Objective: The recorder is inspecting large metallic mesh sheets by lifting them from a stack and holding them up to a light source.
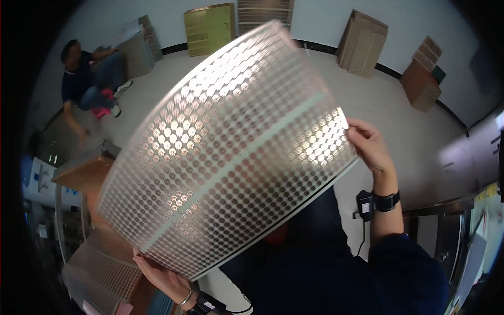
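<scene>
A large, thin, see-through sheet (231,173) covered in rows of shiny round copper-coloured spots is held up, tilted and slightly bowed. A pale plain strip runs lengthwise through its pattern. My right hand (370,144) pinches the sheet's right edge, thumb on the near face. At the lower left corner my left hand (165,278) grips the same sheet, its fingers partly hidden beneath. Close to my left hand, a similar spotted sheet (92,270) lies on a brown surface. Both wrists carry black strapped devices with cables.
A cardboard box (86,170) stands at the left by a metal frame. Another person (84,79) sits low at the far left beside leaning panels (137,55). Along the far wall lean a yellow-green panel (209,30), stacked boards (362,44) and brown boxes (421,86). A dark cabinet (443,244) is at the right.
</scene>
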Demonstrator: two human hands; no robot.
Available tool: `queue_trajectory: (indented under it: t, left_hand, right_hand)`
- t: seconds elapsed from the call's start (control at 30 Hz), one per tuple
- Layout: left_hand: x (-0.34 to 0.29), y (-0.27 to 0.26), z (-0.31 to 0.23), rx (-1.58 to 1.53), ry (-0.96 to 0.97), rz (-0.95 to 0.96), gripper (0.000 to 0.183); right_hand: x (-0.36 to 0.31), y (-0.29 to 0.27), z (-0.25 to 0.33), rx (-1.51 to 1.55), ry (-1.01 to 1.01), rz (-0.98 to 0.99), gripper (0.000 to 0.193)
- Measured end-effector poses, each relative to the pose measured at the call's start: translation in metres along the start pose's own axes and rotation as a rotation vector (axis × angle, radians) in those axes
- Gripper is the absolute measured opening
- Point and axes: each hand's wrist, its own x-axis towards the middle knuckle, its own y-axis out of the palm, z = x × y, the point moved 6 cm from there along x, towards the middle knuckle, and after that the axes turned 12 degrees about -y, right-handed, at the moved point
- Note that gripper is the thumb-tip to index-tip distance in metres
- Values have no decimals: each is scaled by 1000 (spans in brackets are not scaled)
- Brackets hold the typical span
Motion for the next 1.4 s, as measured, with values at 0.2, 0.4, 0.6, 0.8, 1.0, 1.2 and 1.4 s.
queue_trajectory:
  t: [0.2, 0.4, 0.6, 0.8, 1.0, 1.2, 1.4]
  left_hand:
    - [20, -14, -13, 31, 311, 321, 25]
    - [8, 25, 36, 144, -244, 438, 54]
    - [-16, 33, 47, -203, -507, 506, 47]
    - [-13, 43, 46, -205, -421, 504, 41]
    - [-10, 34, 37, 32, -204, 408, 41]
    - [4, 8, 28, 152, -22, 310, 39]
    - [24, -35, 22, 295, 182, 220, 39]
  right_hand:
    - [23, -26, -20, 243, -188, -360, 12]
    - [74, -28, -74, 751, -195, 75, 26]
    - [92, 33, -91, 845, -48, 108, 30]
    - [68, 34, -98, 872, 74, 108, 34]
    - [28, 34, -90, 871, 158, 63, 38]
    - [16, 16, -69, 848, 177, -71, 42]
    - [15, 33, -32, 834, 140, -260, 46]
